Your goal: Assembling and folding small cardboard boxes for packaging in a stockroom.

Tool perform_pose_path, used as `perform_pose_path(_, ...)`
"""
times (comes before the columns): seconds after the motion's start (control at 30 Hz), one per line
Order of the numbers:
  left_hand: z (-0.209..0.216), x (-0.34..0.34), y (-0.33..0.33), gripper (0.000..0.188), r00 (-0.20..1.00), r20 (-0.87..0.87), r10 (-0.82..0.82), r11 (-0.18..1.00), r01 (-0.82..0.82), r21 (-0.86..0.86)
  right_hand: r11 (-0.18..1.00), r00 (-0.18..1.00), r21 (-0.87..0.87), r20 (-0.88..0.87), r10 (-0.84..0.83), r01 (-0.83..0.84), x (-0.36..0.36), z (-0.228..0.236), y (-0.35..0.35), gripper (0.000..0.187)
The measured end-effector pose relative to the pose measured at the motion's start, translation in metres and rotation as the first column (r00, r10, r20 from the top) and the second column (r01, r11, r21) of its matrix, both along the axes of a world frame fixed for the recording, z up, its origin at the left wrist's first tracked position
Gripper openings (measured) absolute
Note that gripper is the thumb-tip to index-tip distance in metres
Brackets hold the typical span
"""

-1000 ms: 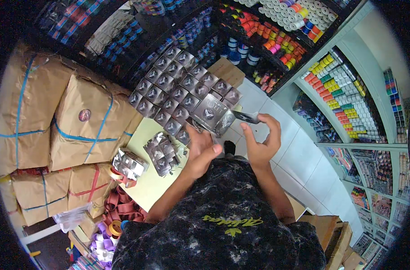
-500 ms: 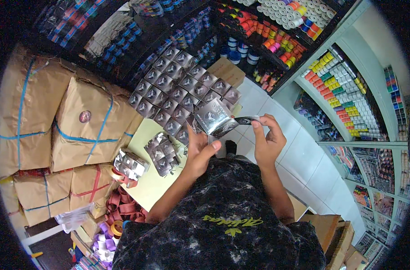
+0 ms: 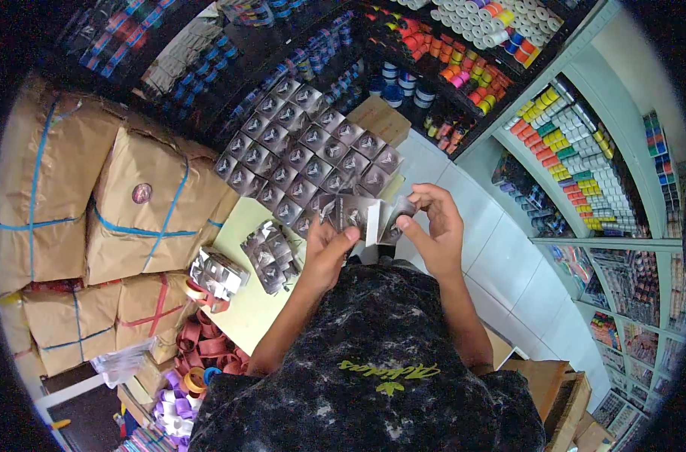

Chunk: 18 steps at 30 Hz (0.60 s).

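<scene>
Between my two hands is a small dark grey, shiny cardboard box (image 3: 352,214), with a white inner flap standing out of it. On its left side, my left hand (image 3: 329,255) grips the box with the thumb in front. My right hand (image 3: 438,235) pinches an end flap on the other side between thumb and fingers. Beyond my hands stand many matching closed boxes (image 3: 286,177) in tight rows. Flat folded cartons (image 3: 269,258) lie in a pile on the pale yellow table (image 3: 264,328), left of my left forearm. Another carton bundle (image 3: 216,271) lies farther left.
Brown paper parcels (image 3: 135,203) tied with blue strap are stacked at the left. Reddish rolls (image 3: 207,343) sit by the table's near edge. Shelves of thread spools (image 3: 565,151) line the right, above white floor tiles (image 3: 501,264). Open cardboard cartons (image 3: 557,384) stand at lower right.
The box has turned and come lower between my hands, and its white inner flap now shows. My right hand has moved slightly left, closer to my left hand.
</scene>
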State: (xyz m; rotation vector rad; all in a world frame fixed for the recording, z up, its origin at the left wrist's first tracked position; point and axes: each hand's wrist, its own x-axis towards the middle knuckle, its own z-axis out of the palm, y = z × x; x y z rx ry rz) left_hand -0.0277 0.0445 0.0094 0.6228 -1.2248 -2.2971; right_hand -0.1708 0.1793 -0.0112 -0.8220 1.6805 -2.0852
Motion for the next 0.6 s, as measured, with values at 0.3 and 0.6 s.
perform_pose_path(0.3,-0.003,0.001,-0.01,0.057,0.984,0.179,-0.003,0.996,0.02,-0.09,0.995,0.979,0.096,-0.204,0.007,0.013,-0.005,-0.004,0.003,0.066)
perform_pose_path(0.6,0.006,-0.002,-0.014,0.046,0.97,0.224,-0.099,0.982,0.132,-0.137,0.958,0.965,0.123,-0.019,0.261,-0.257,0.002,-0.006,-0.001,0.074)
